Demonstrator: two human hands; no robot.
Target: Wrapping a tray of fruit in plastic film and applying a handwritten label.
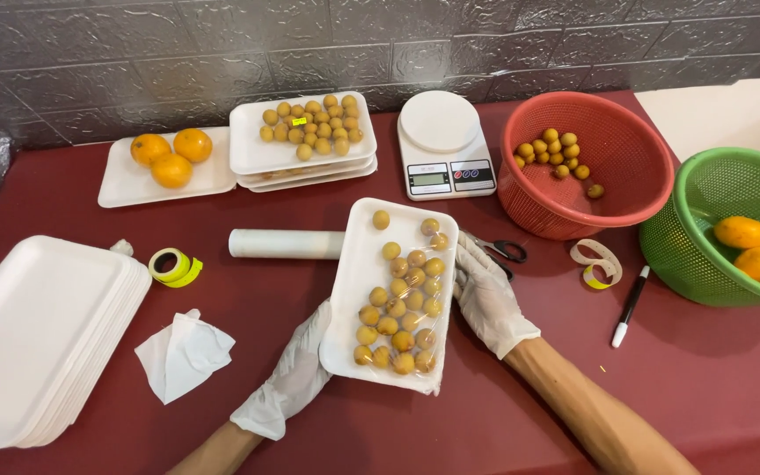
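Observation:
A white foam tray (358, 264) holding several small yellow-brown fruits (402, 303) sits tilted above the dark red table, with clear film stretched over it. My left hand (296, 374), in a thin white glove, grips the tray's near left edge. My right hand (485, 295), also gloved, presses against the tray's right side where the film wraps round. A roll of clear film (285, 244) lies just behind the tray, touching its left edge.
A stack of foam trays (37, 339) sits at left, a tape roll (173, 266) and crumpled tissue (182, 352) beside it. Behind: oranges on a tray (169, 163), stacked trays of small fruits (305, 132), a scale (443, 145). Red basket (631, 149), green basket (705, 237), scissors (503, 251), marker (631, 305) at right.

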